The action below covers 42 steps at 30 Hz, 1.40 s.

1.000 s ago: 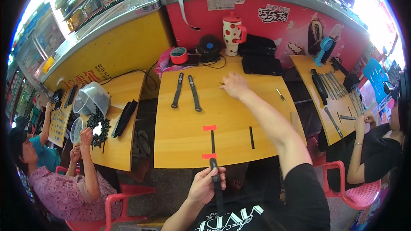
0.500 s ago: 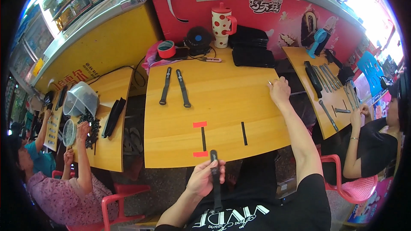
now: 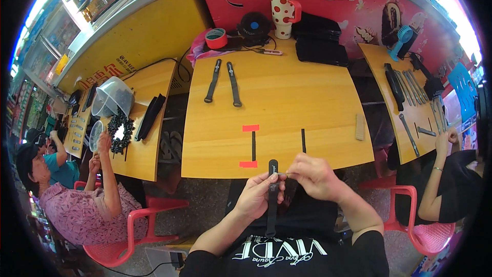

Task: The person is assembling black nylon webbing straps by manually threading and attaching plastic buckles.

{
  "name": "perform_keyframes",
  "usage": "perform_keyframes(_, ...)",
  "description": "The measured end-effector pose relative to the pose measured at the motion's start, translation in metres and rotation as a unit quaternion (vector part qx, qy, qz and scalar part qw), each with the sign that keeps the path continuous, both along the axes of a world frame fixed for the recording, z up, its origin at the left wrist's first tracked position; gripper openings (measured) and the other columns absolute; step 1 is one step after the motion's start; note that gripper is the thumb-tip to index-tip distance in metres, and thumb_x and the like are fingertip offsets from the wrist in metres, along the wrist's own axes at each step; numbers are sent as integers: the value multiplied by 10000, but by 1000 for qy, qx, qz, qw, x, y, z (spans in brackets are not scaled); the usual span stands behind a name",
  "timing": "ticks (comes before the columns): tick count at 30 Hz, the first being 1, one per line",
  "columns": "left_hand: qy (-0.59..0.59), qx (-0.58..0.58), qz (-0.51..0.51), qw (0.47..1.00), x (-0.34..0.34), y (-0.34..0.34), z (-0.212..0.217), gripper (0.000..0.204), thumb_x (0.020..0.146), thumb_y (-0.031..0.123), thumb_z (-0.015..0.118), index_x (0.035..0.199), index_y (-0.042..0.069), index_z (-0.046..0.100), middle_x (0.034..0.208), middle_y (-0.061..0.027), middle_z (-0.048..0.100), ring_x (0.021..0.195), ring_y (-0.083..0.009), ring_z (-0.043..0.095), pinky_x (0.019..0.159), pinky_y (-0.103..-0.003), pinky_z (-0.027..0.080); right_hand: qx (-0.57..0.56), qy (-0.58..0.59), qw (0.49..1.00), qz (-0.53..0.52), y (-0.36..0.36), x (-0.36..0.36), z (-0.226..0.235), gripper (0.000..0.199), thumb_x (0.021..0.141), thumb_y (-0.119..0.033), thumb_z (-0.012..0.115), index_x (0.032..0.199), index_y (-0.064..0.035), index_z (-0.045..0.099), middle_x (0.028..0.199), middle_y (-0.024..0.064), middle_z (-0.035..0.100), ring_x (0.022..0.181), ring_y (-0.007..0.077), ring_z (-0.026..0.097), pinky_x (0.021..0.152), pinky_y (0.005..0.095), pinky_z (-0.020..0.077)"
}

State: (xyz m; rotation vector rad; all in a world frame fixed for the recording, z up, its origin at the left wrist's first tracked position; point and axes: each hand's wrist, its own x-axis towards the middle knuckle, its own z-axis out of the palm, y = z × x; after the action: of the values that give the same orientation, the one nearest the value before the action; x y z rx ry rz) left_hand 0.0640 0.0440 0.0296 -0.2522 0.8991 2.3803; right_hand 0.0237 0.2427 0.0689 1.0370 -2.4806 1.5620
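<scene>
My left hand is closed around a black strap, which has a rounded upper end and hangs down in front of my shirt. Against the strap's upper part, my right hand pinches something thin and small; its kind is too fine to make out. Both hands are just off the table's near edge. Two similar black straps lie side by side at the far left of the table. Nearer me, a black line runs between two red tape pieces, with another black line to its right.
A beige strip lies by the right edge of my wooden table. Along the back are a tape roll, a black fan, a dotted tumbler and stacked black pouches. People work at tables on both sides.
My right hand has come from the table's right edge to the strap in my left hand. The beige strip it covered now shows. The view has shifted, too.
</scene>
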Motion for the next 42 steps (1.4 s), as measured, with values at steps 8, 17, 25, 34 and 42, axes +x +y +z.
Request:
perform_keyframes(8, 16, -16, -4, 1000, 4, 6, -2, 246, 995, 193, 526, 1068, -16, 634, 850, -84, 677, 642, -170, 640, 604, -273, 514, 176, 112, 977, -36, 2, 20, 5, 205, 856, -287, 687, 904, -91, 648, 739, 84, 511, 649, 273, 585, 520, 377, 439)
perform_keyframes(17, 42, -47, 13, 998, 11, 7, -1, 239, 1008, 164, 514, 1087, -31, 628, 882, -72, 661, 654, -128, 621, 623, -243, 521, 193, 121, 972, -50, -3, 27, 13, 307, 847, -365, 685, 840, -76, 582, 783, 103, 509, 631, 267, 589, 517, 365, 463)
perform_keyframes(25, 74, -86, 74, 991, 9, 11, -7, 246, 1016, 185, 501, 1039, -29, 620, 819, -55, 631, 651, -133, 611, 624, -252, 517, 261, 357, 897, -22, -7, 34, 16, 356, 823, -391, 671, 691, -85, 548, 657, 46, 457, 525, 163, 518, 425, 282, 394)
perform_keyframes(34, 48, -66, 338, 938, -70, -80, 33, 193, 1000, 184, 522, 960, 2, 571, 745, -27, 540, 600, -124, 512, 550, -253, 482, 33, 265, 948, 172, -10, 61, 27, 504, 758, -344, 762, 571, -148, 337, 609, 11, 308, 458, 145, 390, 383, 292, 289)
perform_keyframes(42, 175, -246, 488, 819, -81, -229, 40, 269, 1006, 252, 509, 1154, 31, 555, 584, 50, 394, 469, -64, 376, 418, -237, 308, 38, 157, 983, 92, 24, 54, 51, 439, 793, -262, 752, 587, -97, 402, 578, 58, 397, 460, 224, 467, 404, 340, 329)
